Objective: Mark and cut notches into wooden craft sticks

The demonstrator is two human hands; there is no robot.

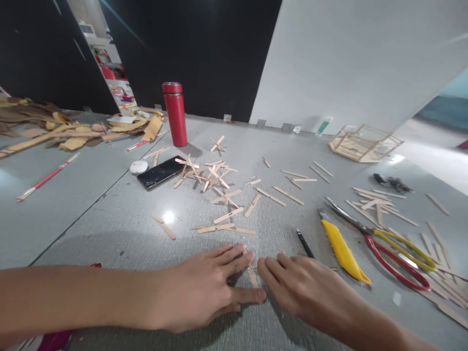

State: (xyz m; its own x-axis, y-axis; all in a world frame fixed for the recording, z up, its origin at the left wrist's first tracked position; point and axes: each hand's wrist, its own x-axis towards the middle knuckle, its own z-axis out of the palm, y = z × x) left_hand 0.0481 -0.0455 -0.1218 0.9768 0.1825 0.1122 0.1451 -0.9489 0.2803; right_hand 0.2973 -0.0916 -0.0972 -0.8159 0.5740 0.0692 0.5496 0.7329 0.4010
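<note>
My left hand (210, 285) lies flat on the grey table (120, 229) with its fingers stretched out and spread. Under the fingertips sits a short wooden craft stick (252, 276), pressed down between thumb and forefinger. My right hand (298, 287) rests just to the right, knuckles up, its fingers curled and touching the same stick's end; what is beneath them is hidden. More wooden sticks (223, 195) lie scattered ahead of both hands.
A yellow utility knife (343, 251), a black pen (304, 243) and red-and-yellow-handled scissors (395, 253) lie to the right. Farther off are a phone (161, 172), a white round case (139, 166), a red flask (175, 114), a stick frame (361, 142) and cardboard scraps (66, 129).
</note>
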